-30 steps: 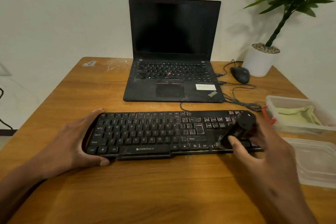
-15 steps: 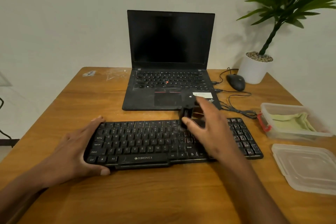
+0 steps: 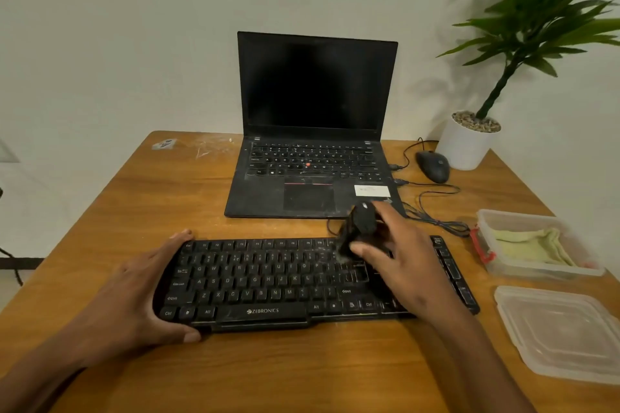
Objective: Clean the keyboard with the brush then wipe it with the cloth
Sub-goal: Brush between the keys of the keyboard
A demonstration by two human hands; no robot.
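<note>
Rightward on table [image 3: 302, 375]: clear plastic container [image 3: 523, 270], uncovered, pale green cloth [image 3: 533, 246] crumpled inside; red clip on near-left corner. Just in front, separate clear lid [image 3: 560, 332], lying flat. Centre: black keyboard [image 3: 268, 282], gripped at left end by left hand [image 3: 134, 298], thumb on front edge. Right hand [image 3: 402, 265] curled round black brush [image 3: 360, 223], bristles on upper rows. Behind: open laptop [image 3: 315, 131], mouse [image 3: 432, 166], potted plant [image 3: 469, 141].

Matt black plastic keyboard [image 3: 268, 282] on a smooth wooden table [image 3: 302, 372]; translucent plastic lid [image 3: 563, 332].
</note>
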